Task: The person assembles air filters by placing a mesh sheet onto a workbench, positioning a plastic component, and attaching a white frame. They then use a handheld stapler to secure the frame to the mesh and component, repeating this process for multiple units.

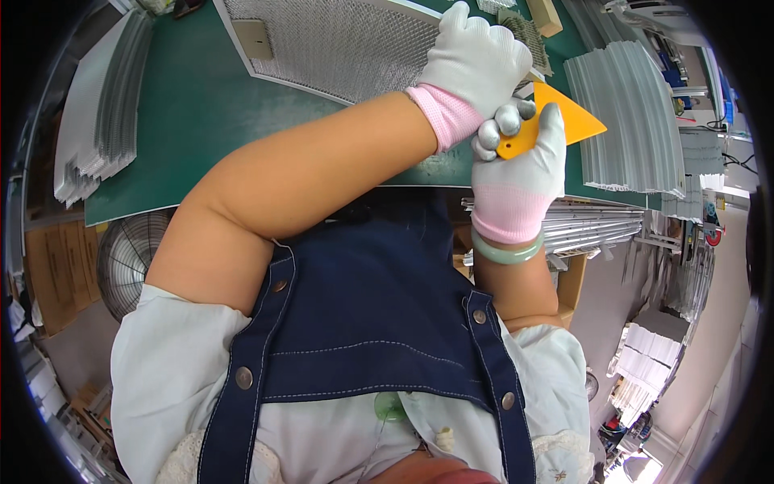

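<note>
My right hand, in a white glove with grey fingertips and a pink cuff, grips a yellow triangular plastic scraper. The thumb lies over the scraper's face and the blade points right. My left arm reaches across to the right, and my left hand, gloved the same way, is closed with its back toward me. What it holds, if anything, is hidden beneath it. It overlaps the right end of a metal mesh filter panel with a pale frame. A beige tab sits at the panel's left edge.
The panel lies on a green tabletop. Stacked thin metal panels stand at the left and more stacked panels at the right. A wooden block and a woven pad lie beyond my hands. Metal strips sit below the table's edge.
</note>
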`<move>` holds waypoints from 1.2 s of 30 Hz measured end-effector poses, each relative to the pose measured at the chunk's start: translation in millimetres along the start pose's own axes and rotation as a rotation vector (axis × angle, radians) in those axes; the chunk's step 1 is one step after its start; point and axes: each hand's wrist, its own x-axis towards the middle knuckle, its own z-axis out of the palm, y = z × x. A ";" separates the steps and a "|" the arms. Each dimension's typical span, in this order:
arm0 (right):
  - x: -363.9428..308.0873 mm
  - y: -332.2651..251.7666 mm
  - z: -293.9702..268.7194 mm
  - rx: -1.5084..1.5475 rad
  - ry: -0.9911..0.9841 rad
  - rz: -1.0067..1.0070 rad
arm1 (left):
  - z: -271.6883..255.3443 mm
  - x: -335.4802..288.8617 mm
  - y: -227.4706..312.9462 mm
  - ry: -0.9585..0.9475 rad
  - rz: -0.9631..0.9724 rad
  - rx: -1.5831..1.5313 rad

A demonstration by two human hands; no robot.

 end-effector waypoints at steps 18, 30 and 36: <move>72.8 57.9 -143.6 -1.729 -0.097 -0.572 | -27.7 -30.6 16.1 0.193 0.066 -0.198; 159.5 22.1 -142.2 -1.962 -0.249 -0.109 | -67.1 -32.7 -17.0 -0.046 0.279 -0.331; 122.5 -30.5 -131.7 -1.410 -0.250 -0.408 | -77.8 -40.3 -18.2 -0.077 0.260 -0.304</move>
